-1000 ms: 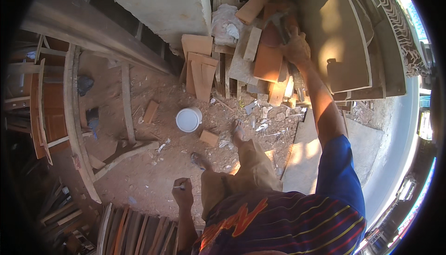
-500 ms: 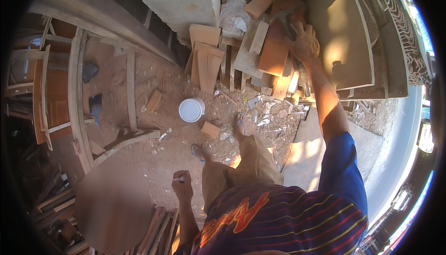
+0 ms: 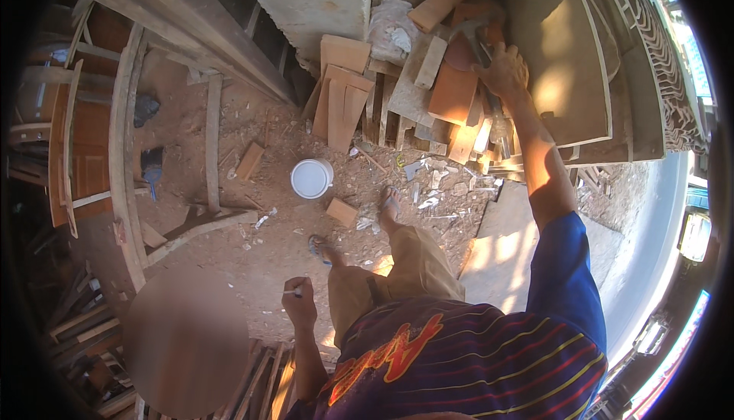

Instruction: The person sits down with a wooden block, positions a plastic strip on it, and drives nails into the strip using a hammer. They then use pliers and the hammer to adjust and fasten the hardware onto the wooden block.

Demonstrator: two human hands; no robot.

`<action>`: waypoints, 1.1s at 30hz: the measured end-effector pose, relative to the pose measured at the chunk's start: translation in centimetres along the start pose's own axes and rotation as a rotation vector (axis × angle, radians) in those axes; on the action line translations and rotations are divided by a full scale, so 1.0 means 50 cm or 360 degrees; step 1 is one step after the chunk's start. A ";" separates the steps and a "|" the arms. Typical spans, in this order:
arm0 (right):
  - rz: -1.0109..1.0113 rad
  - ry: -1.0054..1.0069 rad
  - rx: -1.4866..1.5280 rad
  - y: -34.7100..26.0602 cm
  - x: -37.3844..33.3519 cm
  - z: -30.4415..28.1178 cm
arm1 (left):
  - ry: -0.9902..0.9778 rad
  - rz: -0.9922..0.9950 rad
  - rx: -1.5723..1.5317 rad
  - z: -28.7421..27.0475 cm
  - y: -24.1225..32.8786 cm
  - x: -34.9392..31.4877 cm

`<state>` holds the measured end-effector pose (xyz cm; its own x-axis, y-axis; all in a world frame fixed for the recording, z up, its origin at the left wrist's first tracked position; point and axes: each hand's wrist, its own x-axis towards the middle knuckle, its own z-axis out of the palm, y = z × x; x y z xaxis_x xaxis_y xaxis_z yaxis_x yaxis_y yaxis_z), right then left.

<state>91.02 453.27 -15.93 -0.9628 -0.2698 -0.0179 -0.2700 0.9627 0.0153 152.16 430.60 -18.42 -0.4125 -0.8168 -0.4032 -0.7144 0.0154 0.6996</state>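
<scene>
Head view, right fingers [image 3: 510,56] more spread at hammer [image 3: 482,53], left fingers [image 3: 306,288] still clenching stick [image 3: 290,292]

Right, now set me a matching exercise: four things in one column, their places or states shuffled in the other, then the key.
Column one
1. Left hand
2. Lidded bucket
3. Right hand
4. Plastic bundle

Column two
A. White and round-topped, standing on the dirt ground
B. Reaching over the wood pile, at the hammer
C. Whitish and crumpled, beside the wood pile
D. Curled around a small pale object

Pairs: 1-D, 2-A, 3-B, 4-C
</scene>
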 end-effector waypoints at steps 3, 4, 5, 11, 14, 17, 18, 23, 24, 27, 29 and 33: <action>-0.0018 0.0055 0.0055 0.020 0.021 0.028 | 0.0019 0.0100 0.0025 0.005 -0.001 0.002; 0.0028 -0.0030 0.0095 0.021 0.031 0.032 | 0.0015 0.0062 -0.0006 0.005 0.000 0.003; 0.0075 -0.0114 0.0133 0.022 0.040 0.036 | 0.0009 0.0024 -0.0038 0.005 0.001 0.003; 0.0220 -0.0386 0.0229 -0.030 0.047 -0.005 | 0.0041 0.0047 -0.0025 -0.010 -0.012 0.005; 0.0251 -0.0350 0.0239 -0.036 0.035 -0.010 | 0.0022 0.0068 0.0003 -0.020 -0.010 0.008; 0.0232 -0.0309 0.0274 -0.009 0.044 0.000 | 0.0014 0.0032 -0.0081 -0.029 -0.006 0.011; 0.0238 -0.0324 0.0268 -0.003 0.038 0.010 | 0.0005 0.0021 -0.0072 -0.037 -0.006 0.010; 0.0253 -0.0025 0.0660 -0.019 0.012 -0.037 | 0.0087 -0.0019 0.0017 -0.086 -0.020 0.018; 0.0262 -0.0036 0.0649 -0.015 0.002 -0.042 | 0.0072 -0.0028 0.0022 -0.101 -0.035 0.025; -0.0292 0.0376 0.0270 0.024 -0.038 -0.081 | -0.0052 0.0081 0.0011 -0.153 -0.099 0.073; -0.0153 0.0440 0.0731 -0.024 -0.101 -0.116 | -0.0038 0.0165 0.0134 -0.205 -0.141 0.124; 0.0302 0.0123 0.0958 -0.097 -0.356 -0.186 | -0.0163 0.0219 0.0084 -0.253 -0.168 0.262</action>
<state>109.36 453.21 -6.41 -0.9974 -0.0726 0.0023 -0.0617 0.8302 -0.5540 159.88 412.47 -22.11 -0.5618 -0.7420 -0.3658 -0.6749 0.1553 0.7214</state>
